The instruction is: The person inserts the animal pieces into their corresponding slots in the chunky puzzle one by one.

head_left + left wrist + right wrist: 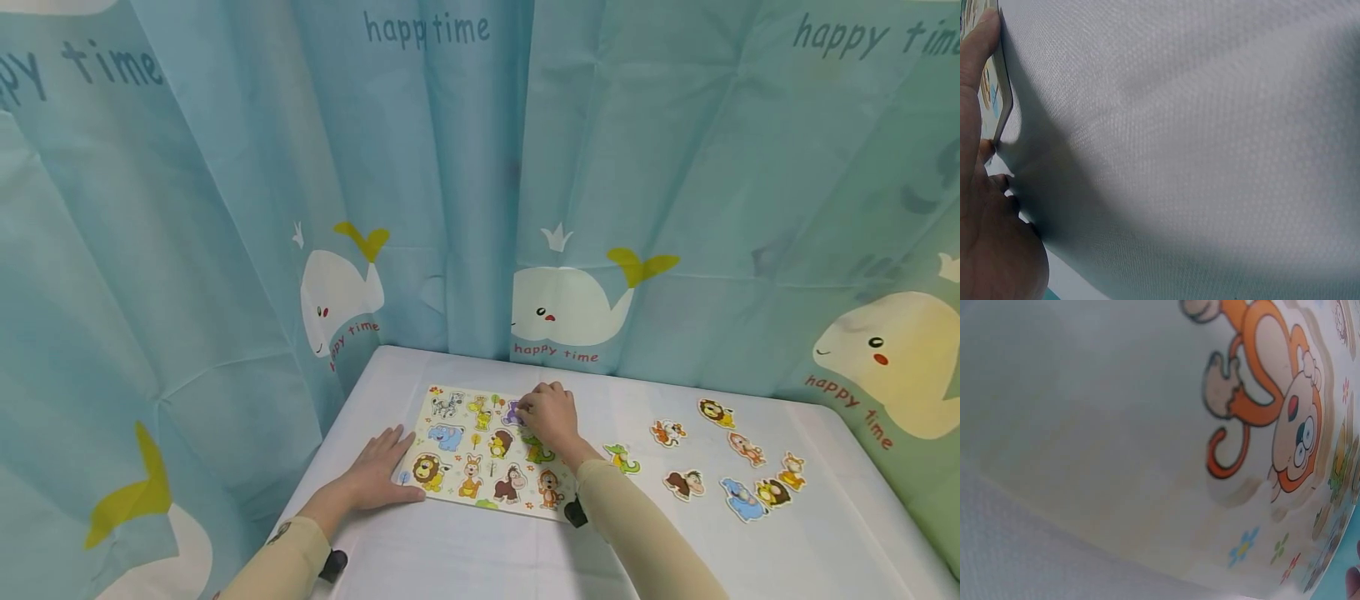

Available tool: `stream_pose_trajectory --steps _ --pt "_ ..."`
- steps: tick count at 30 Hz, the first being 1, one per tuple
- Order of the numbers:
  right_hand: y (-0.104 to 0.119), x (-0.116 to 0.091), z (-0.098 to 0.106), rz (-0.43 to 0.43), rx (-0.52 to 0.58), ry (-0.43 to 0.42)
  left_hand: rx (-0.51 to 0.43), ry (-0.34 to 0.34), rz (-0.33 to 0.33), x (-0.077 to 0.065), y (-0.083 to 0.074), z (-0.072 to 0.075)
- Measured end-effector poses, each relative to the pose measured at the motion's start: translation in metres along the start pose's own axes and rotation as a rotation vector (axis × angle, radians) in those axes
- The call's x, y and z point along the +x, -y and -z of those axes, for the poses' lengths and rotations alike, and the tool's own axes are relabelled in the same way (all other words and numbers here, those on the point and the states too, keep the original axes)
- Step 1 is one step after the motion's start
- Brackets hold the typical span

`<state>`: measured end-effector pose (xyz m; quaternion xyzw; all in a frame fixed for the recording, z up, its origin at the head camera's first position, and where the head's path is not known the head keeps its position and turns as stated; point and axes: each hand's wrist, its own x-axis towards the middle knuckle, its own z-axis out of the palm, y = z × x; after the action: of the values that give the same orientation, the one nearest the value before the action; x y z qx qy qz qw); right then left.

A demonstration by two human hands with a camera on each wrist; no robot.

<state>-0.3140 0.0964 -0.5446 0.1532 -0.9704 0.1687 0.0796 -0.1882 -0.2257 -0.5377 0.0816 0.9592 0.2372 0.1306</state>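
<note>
A puzzle board [457,450] printed with cartoon animals lies on the white table. My left hand [382,471] rests at its near left corner, fingers spread along the left side and thumb at the front edge. In the left wrist view the thumb [977,53] touches the board's edge. My right hand [551,417] is over the far right corner, pinching a purple animal puzzle piece [512,412] at its place on the board; the fingers partly cover it. The right wrist view shows the board's monkey picture [1272,394] up close, with only fingertips [1352,581] at the edge.
Several loose animal pieces lie right of the board, among them a crocodile [621,458], a tiger [667,432], a lion [717,412] and an elephant [744,498]. A blue curtain [480,167] with whales hangs behind and beside the table [420,550].
</note>
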Motion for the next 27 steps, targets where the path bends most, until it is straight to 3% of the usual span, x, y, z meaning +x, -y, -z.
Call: stream_pose_trajectory --steps 27 --pt "0.0017 0.0020 -0.0042 0.013 -0.013 -0.020 0.009 0.001 0.004 0.0011 0.0017 -0.0013"
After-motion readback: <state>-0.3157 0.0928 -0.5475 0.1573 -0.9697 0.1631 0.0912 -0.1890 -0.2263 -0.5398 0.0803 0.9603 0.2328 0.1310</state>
